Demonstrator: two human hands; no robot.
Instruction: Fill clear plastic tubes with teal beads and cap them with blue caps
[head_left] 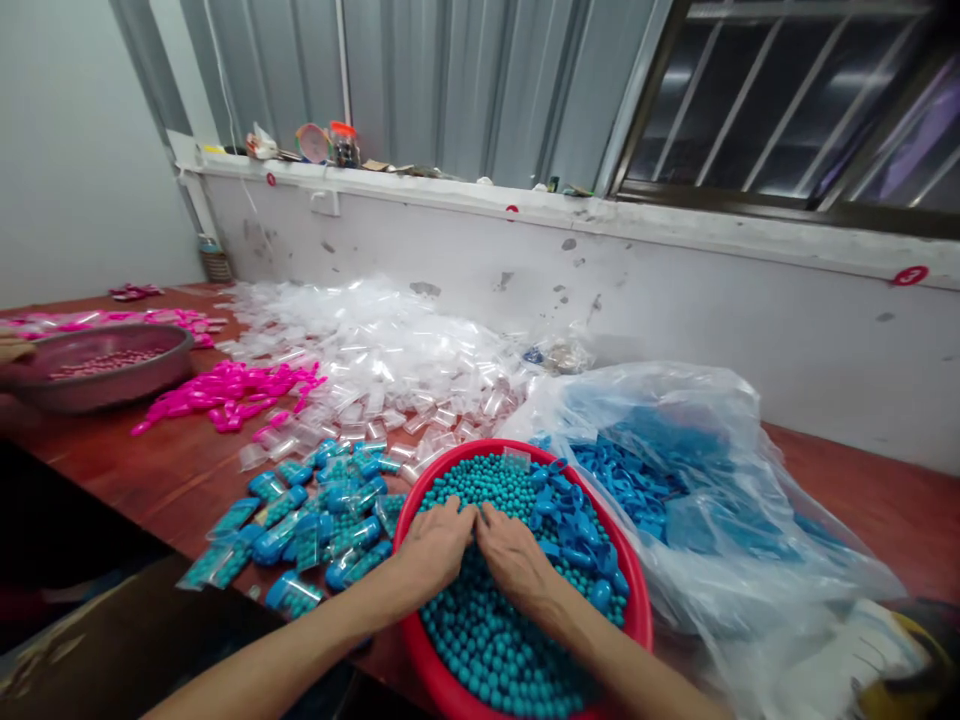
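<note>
A red basin (639, 610) is filled with round teal beads (499, 650). Over the beads, my left hand (441, 538) and my right hand (510, 548) come together at the fingertips, both with fingers curled inward. Whatever they pinch is hidden. Blue plastic caps (566, 515) lie on the beads along the basin's right side, and a clear plastic tube (516, 458) rests near the far rim. To the left of the basin, bead-filled clear containers with blue caps (300, 525) lie in a loose pile.
Behind the basin spreads a heap of clear tubes (360, 340). A clear bag of blue parts (675, 480) slumps on the right. Bright pink parts (229, 390) lie left, beside another basin (184, 350) with a person's hand (15, 348) at it. The red table (112, 450) meets the wall.
</note>
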